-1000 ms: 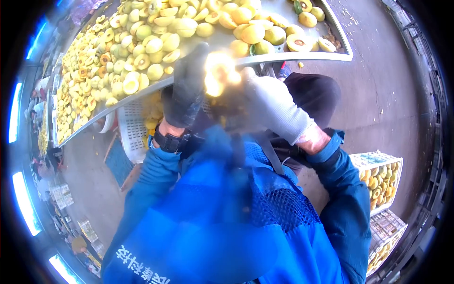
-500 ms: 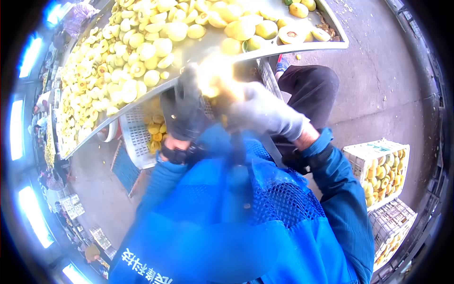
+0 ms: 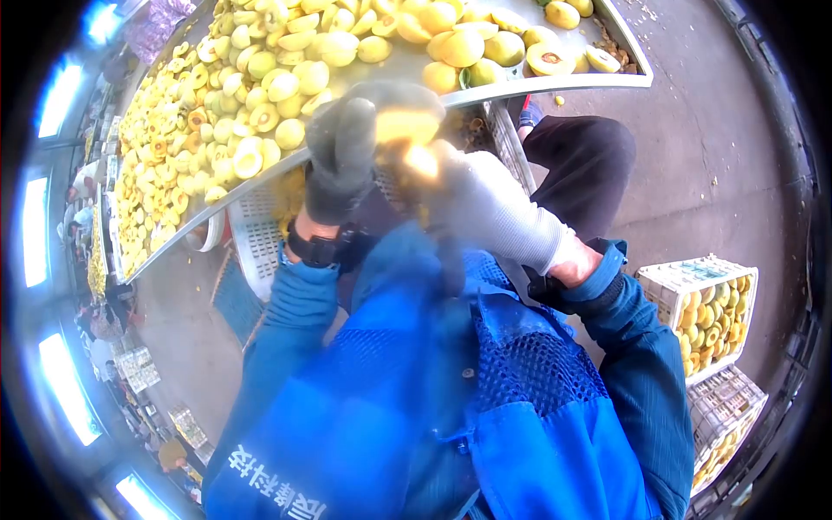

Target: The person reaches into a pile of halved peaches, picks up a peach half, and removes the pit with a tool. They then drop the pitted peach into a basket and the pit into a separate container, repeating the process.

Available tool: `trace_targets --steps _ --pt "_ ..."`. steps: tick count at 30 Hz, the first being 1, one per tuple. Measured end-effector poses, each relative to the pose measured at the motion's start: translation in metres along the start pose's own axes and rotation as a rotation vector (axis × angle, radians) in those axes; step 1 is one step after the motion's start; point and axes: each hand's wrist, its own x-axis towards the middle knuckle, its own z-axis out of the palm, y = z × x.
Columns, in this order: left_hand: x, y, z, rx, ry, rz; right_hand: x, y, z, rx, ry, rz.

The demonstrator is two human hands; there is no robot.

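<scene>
My left hand, in a dark grey glove, is closed on a yellow peach just in front of the table's edge. Beside it, my right hand, in a white knitted glove, has its fingers curled in close to the peach. Its fingertips are blurred, and what they hold cannot be made out. A bright glare spot lies between the two hands. Just beyond them, many halved yellow peaches are heaped on the metal table, some with brown stones showing. A few whole peaches lie nearer the right.
White crates of peaches are stacked at the right on the concrete floor. Under the table stands another white crate with a blue panel by it. A person's dark-trousered leg is beside the table's right leg.
My left hand has risen slightly and shows more sharply, with the peach clearer in it. My right hand stays close beside it. The whole view has shifted a little.
</scene>
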Motion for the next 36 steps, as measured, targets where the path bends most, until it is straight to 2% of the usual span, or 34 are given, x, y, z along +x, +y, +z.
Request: trace_targets --steps 2,4,5,7,9,10,12,13,15,16,19,22,24,26,27,28,30,31,33,34,35,36 --pt "0.007 0.01 -0.013 0.007 -0.153 0.023 -0.001 0.005 0.007 0.318 0.015 -0.072" --pt "0.011 0.017 -0.017 0.028 -0.192 0.01 0.002 0.004 0.001 0.415 -0.132 0.007" --pt "0.011 0.018 -0.01 0.079 -0.066 0.013 0.005 0.006 -0.003 0.464 -0.204 0.049" --pt "0.014 0.007 -0.013 0.036 -0.153 0.085 0.015 0.021 -0.002 0.129 -0.134 -0.075" --pt "0.01 -0.007 -0.013 -0.001 -0.192 0.114 0.015 0.016 -0.004 0.348 -0.191 0.066" --pt "0.0 -0.02 -0.01 0.026 -0.159 0.084 0.015 0.013 -0.005 0.454 -0.208 0.14" --pt "-0.032 -0.05 -0.001 0.099 -0.078 -0.015 0.008 -0.002 0.0 0.731 -0.238 0.072" --pt "-0.054 -0.07 0.006 0.165 -0.054 -0.078 0.009 0.014 0.013 0.768 -0.317 0.027" --pt "-0.1 -0.107 0.017 0.3 -0.057 -0.22 0.009 0.017 0.025 0.878 -0.384 0.155" --pt "-0.117 -0.121 0.019 0.35 -0.088 -0.271 0.01 0.022 0.035 0.91 -0.355 0.071" --pt "-0.132 -0.133 0.002 0.405 -0.071 -0.329 0.015 0.03 0.047 0.614 -0.002 -0.174" --pt "-0.094 -0.092 -0.013 0.48 0.459 -0.222 0.022 0.074 0.052 -0.502 -0.211 -0.104" --pt "-0.093 -0.085 -0.037 0.28 0.677 -0.251 0.012 0.106 0.045 -0.426 -0.227 -0.066" --pt "-0.111 -0.097 -0.075 -0.196 0.849 -0.336 0.009 0.128 0.046 -0.403 -0.251 0.007" --pt "-0.122 -0.107 -0.097 -0.293 0.91 -0.349 0.01 0.134 0.046 -0.418 -0.261 0.061" --pt "-0.134 -0.126 -0.128 0.44 0.715 -0.371 0.01 0.141 0.046 -0.432 -0.27 0.115" --pt "-0.12 -0.133 -0.13 1.031 0.641 -0.319 0.007 0.167 0.06 -0.509 -0.309 0.045" --pt "-0.1 -0.135 -0.124 0.999 0.619 -0.193 0.007 0.181 0.067 -0.548 -0.326 0.012" --pt "-0.047 -0.126 -0.077 0.766 0.561 -0.079 0.005 0.191 0.072 -0.658 -0.339 -0.063" --pt "-0.017 -0.121 -0.048 0.524 0.49 -0.002 0.005 0.19 0.077 -0.728 -0.332 -0.107" --pt "0.008 -0.114 -0.025 0.574 0.328 0.105 0.006 0.188 0.081 -0.797 -0.323 -0.151" --pt "0.036 -0.12 -0.008 0.818 0.084 0.344 0.004 0.189 0.083 -0.867 -0.311 -0.193"
